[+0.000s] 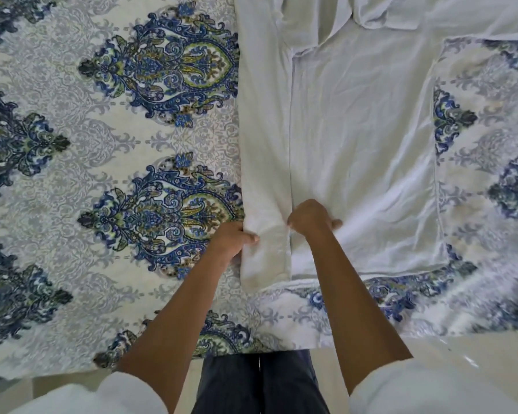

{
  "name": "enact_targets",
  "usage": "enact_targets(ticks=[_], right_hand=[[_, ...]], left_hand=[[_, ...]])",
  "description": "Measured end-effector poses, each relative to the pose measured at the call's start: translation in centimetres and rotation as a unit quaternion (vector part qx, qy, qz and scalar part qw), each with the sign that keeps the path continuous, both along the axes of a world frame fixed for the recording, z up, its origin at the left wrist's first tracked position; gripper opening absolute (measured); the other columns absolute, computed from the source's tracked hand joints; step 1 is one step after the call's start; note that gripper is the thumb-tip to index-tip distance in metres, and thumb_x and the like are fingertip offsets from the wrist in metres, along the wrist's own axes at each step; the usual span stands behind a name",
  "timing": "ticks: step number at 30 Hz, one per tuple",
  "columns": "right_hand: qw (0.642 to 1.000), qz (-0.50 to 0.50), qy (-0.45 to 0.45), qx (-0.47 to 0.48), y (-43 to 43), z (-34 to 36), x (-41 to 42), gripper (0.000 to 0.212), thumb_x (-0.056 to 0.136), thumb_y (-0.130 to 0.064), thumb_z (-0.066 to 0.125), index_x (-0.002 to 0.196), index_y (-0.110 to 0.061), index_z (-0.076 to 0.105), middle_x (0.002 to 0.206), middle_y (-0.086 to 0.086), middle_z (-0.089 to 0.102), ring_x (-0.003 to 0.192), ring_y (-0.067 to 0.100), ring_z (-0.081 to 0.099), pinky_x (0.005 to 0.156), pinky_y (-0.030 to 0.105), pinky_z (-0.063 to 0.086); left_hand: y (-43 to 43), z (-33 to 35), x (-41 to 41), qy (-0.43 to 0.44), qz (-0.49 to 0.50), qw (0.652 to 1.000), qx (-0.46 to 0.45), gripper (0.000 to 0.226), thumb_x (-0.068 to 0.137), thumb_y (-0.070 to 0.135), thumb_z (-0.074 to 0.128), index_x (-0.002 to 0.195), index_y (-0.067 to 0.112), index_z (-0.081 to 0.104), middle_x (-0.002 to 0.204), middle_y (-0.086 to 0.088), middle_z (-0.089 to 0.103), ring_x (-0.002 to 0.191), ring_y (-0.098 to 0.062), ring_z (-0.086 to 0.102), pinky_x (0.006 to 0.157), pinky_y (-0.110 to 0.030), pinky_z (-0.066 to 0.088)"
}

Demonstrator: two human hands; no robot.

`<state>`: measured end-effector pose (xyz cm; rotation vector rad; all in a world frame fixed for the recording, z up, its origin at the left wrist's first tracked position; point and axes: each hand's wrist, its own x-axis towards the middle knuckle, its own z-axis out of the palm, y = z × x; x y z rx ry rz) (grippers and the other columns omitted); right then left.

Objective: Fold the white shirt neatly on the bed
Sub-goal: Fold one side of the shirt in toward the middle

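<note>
From the head view we see the white shirt point(356, 130) spread flat on the bed's blue paisley sheet point(72, 174), collar point(386, 16) at the far end. Its left side is folded over into a long strip point(265, 144). Our left hand point(231, 240) pinches the strip's outer edge near the hem. Our right hand point(310, 218), fingers curled, grips the cloth at the strip's inner edge. White sleeves point(132, 392) are pushed up both forearms, and dark trousers point(257, 383) show below.

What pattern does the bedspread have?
The bedspread shows blue-and-green paisley medallions on white; head view.
</note>
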<state>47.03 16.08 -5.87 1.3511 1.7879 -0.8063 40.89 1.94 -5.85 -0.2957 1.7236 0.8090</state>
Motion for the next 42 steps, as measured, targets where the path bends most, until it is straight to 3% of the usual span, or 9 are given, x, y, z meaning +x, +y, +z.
enact_targets(ticks=[7,11,14,17,21,24,29,36,42], right_hand=[[0.981,-0.074,0.135,0.115,-2.8,0.0,5.3,0.017,0.086,-0.013,0.048,0.094,-0.011,0.063,0.095,0.006,0.062,0.098,0.027,0.054,0.082,0.033,0.030],[0.928,-0.244,0.217,0.182,-4.1,0.3,9.8,0.017,0.084,-0.008,0.050,0.089,-0.008,0.067,0.097,0.011,0.065,0.090,0.025,0.057,0.073,0.030,0.044],[0.932,-0.280,0.201,0.109,-4.4,-0.6,12.4,0.013,0.083,-0.012,0.061,0.095,-0.008,0.066,0.101,0.009,0.065,0.082,0.017,0.055,0.069,0.023,0.038],[0.935,-0.293,0.132,0.147,-4.4,-1.2,14.2,0.031,0.082,-0.028,0.064,0.100,-0.004,0.060,0.102,0.011,0.064,0.081,0.024,0.057,0.068,0.029,0.044],[0.820,-0.562,0.090,0.068,-4.5,-2.0,15.2,0.052,0.082,-0.036,0.067,0.112,0.002,0.049,0.082,0.009,0.054,0.062,0.022,0.053,0.055,0.032,0.043],[0.727,-0.666,0.165,0.005,-3.9,-3.2,17.0,0.024,0.094,-0.011,0.050,0.070,-0.008,0.052,0.053,0.003,0.049,0.035,0.009,0.045,0.035,0.023,0.036],[0.783,-0.596,0.149,0.098,-4.2,-3.3,19.0,0.028,0.096,-0.010,0.038,0.073,-0.011,0.054,0.048,-0.001,0.053,0.042,0.012,0.047,0.036,0.020,0.034],[0.882,-0.296,0.306,0.204,-5.1,1.3,9.5,0.020,0.091,-0.023,0.055,0.078,-0.008,0.052,0.068,0.004,0.055,0.062,0.020,0.050,0.054,0.027,0.033],[0.860,0.035,0.453,0.234,-4.5,-1.9,2.6,0.033,0.082,-0.014,0.040,0.097,-0.004,0.067,0.105,0.013,0.065,0.101,0.032,0.059,0.087,0.039,0.051]], left_hand=[[-1.3,-0.4,3.2,0.173,-0.117,0.976,-0.061,0.020,0.079,0.010,0.069,0.093,0.008,0.055,0.101,-0.016,0.063,0.091,-0.029,0.061,0.076,-0.038,0.050],[-2.0,0.2,6.4,0.525,-0.338,0.779,-0.056,0.053,0.069,0.016,0.075,0.114,0.004,0.050,0.113,-0.016,0.054,0.100,-0.032,0.053,0.081,-0.039,0.046],[-2.3,-0.9,7.5,0.551,-0.504,0.660,0.085,0.039,0.071,0.020,0.071,0.105,0.006,0.057,0.107,-0.014,0.059,0.094,-0.030,0.058,0.076,-0.037,0.048],[-2.2,-1.8,7.8,0.506,-0.585,0.619,0.138,0.036,0.082,0.035,0.046,0.099,0.007,0.062,0.099,-0.010,0.062,0.087,-0.029,0.060,0.071,-0.035,0.049],[-2.5,-2.6,8.4,0.479,-0.624,0.600,0.149,0.051,0.078,0.045,0.036,0.102,0.008,0.062,0.096,-0.009,0.062,0.081,-0.028,0.061,0.064,-0.034,0.051],[-2.4,-3.0,8.5,0.417,-0.622,0.641,0.169,0.049,0.077,0.041,0.040,0.106,0.007,0.060,0.101,-0.011,0.060,0.089,-0.031,0.059,0.070,-0.039,0.052],[-1.3,-1.8,7.3,0.434,-0.476,0.743,0.184,0.040,0.084,0.019,0.032,0.109,0.002,0.057,0.112,-0.013,0.054,0.103,-0.025,0.050,0.090,-0.033,0.042],[-3.1,-3.0,6.7,0.450,-0.572,0.675,0.117,0.056,0.088,0.025,0.033,0.138,0.001,0.034,0.137,-0.019,0.046,0.127,-0.033,0.045,0.104,-0.044,0.041],[-2.7,-4.2,2.4,0.496,-0.560,0.660,0.066,0.056,0.097,0.032,0.028,0.143,0.001,0.028,0.151,-0.015,0.030,0.140,-0.025,0.019,0.115,-0.039,0.016]])
